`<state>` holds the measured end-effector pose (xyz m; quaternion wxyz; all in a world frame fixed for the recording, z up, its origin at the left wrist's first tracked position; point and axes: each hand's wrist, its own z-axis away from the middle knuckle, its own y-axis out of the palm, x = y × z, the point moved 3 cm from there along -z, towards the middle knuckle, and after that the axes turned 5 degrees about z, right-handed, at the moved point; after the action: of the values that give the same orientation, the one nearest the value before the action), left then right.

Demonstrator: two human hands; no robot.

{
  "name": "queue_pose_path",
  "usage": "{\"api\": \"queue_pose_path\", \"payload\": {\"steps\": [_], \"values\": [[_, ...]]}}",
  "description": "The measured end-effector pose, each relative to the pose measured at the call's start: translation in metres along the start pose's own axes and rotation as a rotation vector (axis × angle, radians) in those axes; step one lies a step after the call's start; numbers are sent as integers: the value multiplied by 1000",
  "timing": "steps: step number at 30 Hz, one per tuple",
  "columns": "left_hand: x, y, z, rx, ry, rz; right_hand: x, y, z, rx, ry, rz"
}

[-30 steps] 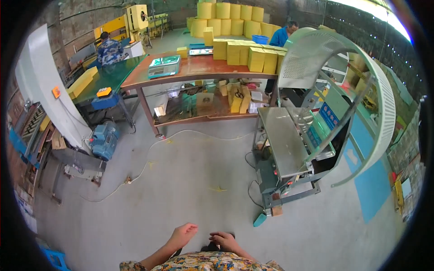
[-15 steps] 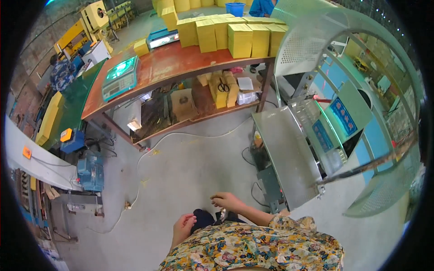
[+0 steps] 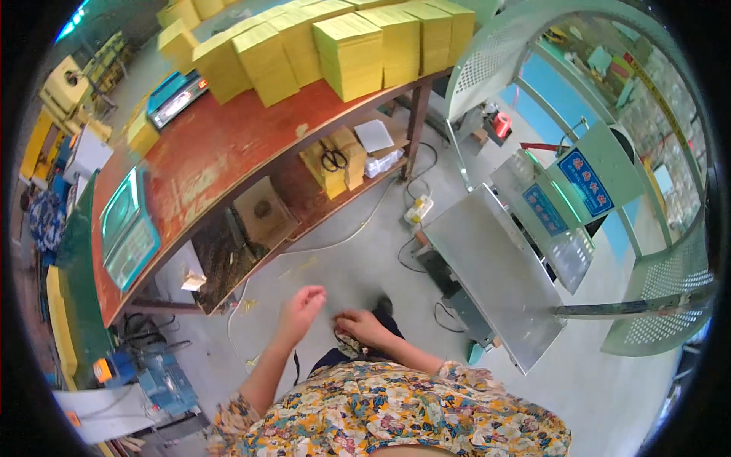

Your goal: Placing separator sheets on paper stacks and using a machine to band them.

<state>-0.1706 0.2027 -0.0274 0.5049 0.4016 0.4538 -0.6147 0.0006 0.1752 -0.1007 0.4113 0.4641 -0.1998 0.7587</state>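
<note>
Yellow stacks (image 3: 358, 49): now at twelve o'clock, nearer than before.
Left hand (image 3: 303, 305): I see it loosely curled, empty.
Right hand (image 3: 364, 327): relaxed, on my floral shirt (image 3: 396, 411), holding nothing.
Red bench (image 3: 221, 152): at eleven o'clock.

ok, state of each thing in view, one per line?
left hand: loosely curled, holding nothing
right hand: at the waist, cannot tell if it grips anything
yellow stacks: upright on the table
scissors: lying on the lower shelf
scale: resting on the table
</note>
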Motion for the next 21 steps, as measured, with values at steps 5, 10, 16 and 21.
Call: {"api": "queue_pose_path", "payload": {"steps": [5, 10, 16, 21], "values": [[-42, 35, -148, 258, -120, 155, 38, -74, -79, -217, -101, -375], [-52, 73, -279, 274, -203, 269, 65, -183, -189, -448, -113, -314], [-31, 110, -437, 122, -20, -114, 72, -288, -284, -648, -110, -448], [24, 138, -565, 80, 394, -671, 46, -336, -334, -767, 5, -565]]}}
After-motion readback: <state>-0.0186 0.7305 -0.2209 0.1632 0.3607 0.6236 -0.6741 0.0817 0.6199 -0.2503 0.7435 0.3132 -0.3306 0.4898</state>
